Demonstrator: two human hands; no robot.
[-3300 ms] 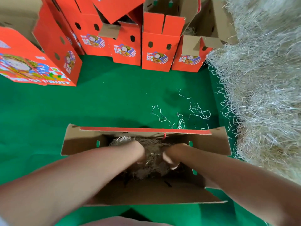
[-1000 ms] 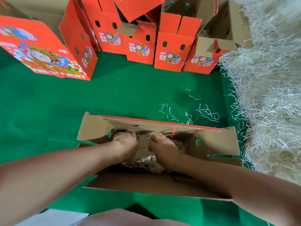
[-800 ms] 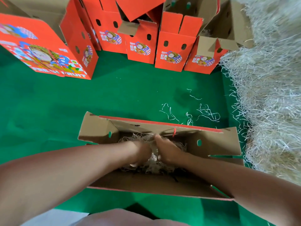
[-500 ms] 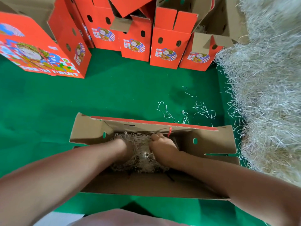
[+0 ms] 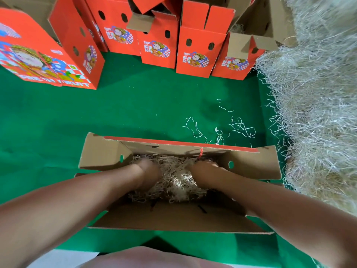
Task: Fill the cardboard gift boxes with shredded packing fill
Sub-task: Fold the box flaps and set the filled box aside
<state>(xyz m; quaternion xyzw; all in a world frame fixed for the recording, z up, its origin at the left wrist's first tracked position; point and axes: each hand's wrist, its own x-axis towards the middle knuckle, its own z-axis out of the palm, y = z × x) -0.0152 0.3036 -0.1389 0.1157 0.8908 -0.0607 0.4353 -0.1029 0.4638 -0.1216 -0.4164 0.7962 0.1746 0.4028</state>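
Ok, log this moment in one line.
left hand: in shredded fill | right hand: likewise | box: open, partly filled | supply pile: right of box | grips: unclear

Your one wide-angle head camera looks forward and steeply down from close above the open box [image 5: 104,153], taking in the standing boxes [image 5: 195,45] and fill heap [image 5: 313,113] beyond

The place is a packing station for fruit gift boxes. A row of identical orange printed cartons [image 5: 195,47] stands with flaps open at the far side. A larger carton [image 5: 44,62] reads FRESH FRUIT. A bulk heap of shredded packing fill [image 5: 316,105] lies at the right. Green felt [image 5: 135,109] covers the work surface.
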